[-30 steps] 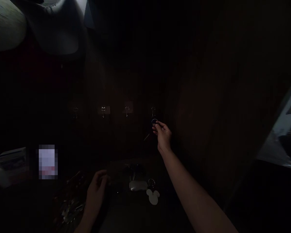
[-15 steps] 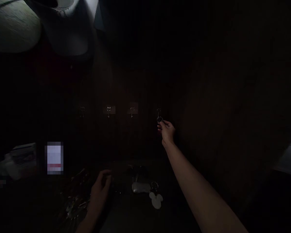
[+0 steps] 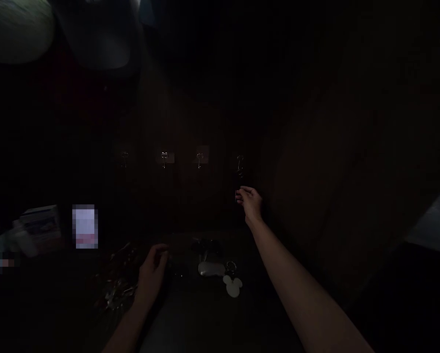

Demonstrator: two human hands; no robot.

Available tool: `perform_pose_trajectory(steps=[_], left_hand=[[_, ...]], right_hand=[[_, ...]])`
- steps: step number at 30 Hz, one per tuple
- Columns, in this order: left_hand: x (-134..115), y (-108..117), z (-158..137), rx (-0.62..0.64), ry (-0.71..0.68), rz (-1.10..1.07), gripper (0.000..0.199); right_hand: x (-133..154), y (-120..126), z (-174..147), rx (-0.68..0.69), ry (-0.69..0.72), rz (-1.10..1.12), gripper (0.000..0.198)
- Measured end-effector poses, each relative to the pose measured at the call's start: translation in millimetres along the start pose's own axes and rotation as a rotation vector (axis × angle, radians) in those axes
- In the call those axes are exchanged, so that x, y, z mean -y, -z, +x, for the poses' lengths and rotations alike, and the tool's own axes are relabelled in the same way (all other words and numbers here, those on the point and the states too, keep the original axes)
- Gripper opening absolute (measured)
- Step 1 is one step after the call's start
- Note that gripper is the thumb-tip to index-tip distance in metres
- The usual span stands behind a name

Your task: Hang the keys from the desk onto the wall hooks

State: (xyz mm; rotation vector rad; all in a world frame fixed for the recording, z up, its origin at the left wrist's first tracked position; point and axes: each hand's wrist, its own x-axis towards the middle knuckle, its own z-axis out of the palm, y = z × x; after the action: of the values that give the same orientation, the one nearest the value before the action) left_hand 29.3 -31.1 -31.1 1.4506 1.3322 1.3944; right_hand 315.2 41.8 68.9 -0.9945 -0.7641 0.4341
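Note:
In the dim head view, my right hand (image 3: 251, 202) is just below the rightmost wall hook (image 3: 240, 160). A small dark ring (image 3: 240, 172) hangs from that hook. The fingers of this hand are pinched together around a small thing, of which only a thin edge shows. My left hand (image 3: 152, 272) is low over the dark surface, fingers loosely curved, thumb apart, with nothing visible in it. Beside it lies a jumble of keys and metal bits (image 3: 115, 291). To its right are a silver oblong fob (image 3: 210, 268) and a white mouse-head-shaped keychain (image 3: 233, 286) with a ring.
Three more hooks (image 3: 164, 157) line the dark brown wall to the left. A box (image 3: 41, 223) and a white bottle (image 3: 23, 238) stand at the left, near a bright blurred-out rectangle (image 3: 85, 226). Pale rounded containers (image 3: 102, 44) are at upper left.
The ring that was at my right fingertips now hangs from the rightmost hook, and that hand is slightly lower, apart from it. The view has tilted a little; my left hand stays about the same.

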Motion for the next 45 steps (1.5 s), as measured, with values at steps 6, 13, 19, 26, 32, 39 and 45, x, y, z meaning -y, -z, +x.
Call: perform_pose_trajectory(steps=[6, 13, 19, 26, 32, 39, 45], left_hand=[[4, 1, 2, 0.017, -0.020, 0.004, 0.026], [6, 3, 0, 0.019, -0.048, 0.058, 0.028], [6, 5, -3, 0.021, -0.078, 0.129, 0.028], [8, 6, -3, 0.044, -0.073, 0.186, 0.029], [17, 8, -2, 0.042, -0.118, 0.229, 0.029], [-15, -27, -34, 0.465, -0.325, 0.169, 0.026], [-28, -75, -54, 0.584, -0.198, -0.097, 0.024]], right_hand=[[-4, 20, -35, 0.150, -0.060, -0.194, 0.020], [-4, 62, -90, 0.529, 0.019, -0.718, 0.017], [23, 96, -128, 0.948, 0.006, -1.408, 0.025], [19, 113, -130, 1.047, -0.040, -1.396, 0.028], [21, 108, -121, 1.067, -0.147, -1.268, 0.018], [34, 82, -124, 1.032, -0.074, -0.916, 0.018], [34, 58, -129, 1.001, 0.013, -0.863, 0.020]])
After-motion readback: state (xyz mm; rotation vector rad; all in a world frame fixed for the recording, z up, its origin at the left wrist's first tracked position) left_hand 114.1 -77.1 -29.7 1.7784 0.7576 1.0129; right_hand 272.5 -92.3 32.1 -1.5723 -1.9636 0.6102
